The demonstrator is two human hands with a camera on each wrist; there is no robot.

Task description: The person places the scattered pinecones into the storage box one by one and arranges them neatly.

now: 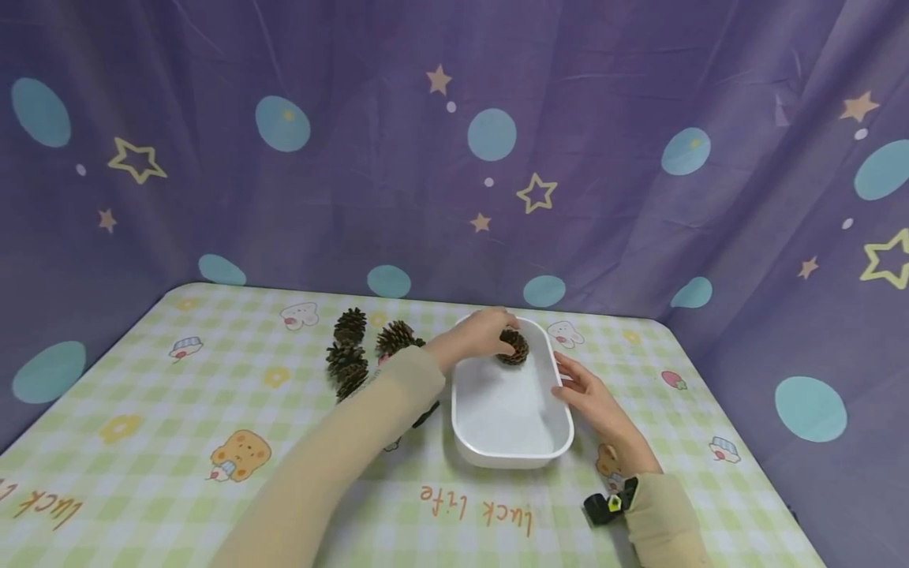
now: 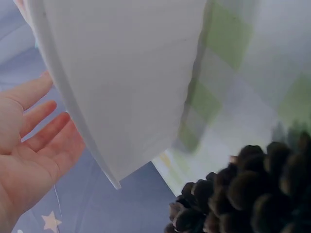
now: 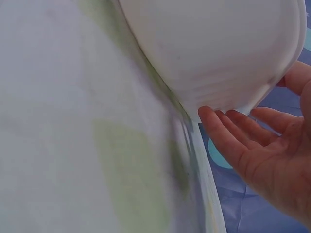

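A white rectangular container [image 1: 507,459] with rounded corners stands on the table, its open side up. My left hand [image 1: 484,333] reaches over its left rim and holds a brown pine cone [image 1: 514,349] inside, near the far end. The left wrist view shows the fingers [image 2: 41,141] beyond the container's rim, while the pine cone they hold is hidden there. At the right side, my right hand [image 1: 595,401] grips the container's wall, thumb at the rim and fingers along the outside. In the right wrist view those fingertips [image 3: 206,112] touch the outer wall.
Several more pine cones [image 1: 348,359] lie left of the container, one [image 1: 396,338] of them close to my left forearm. A checked cloth [image 1: 284,339] with printed cartoons covers the table. Behind it hangs a purple curtain [image 1: 398,173] with stars and blue dots.
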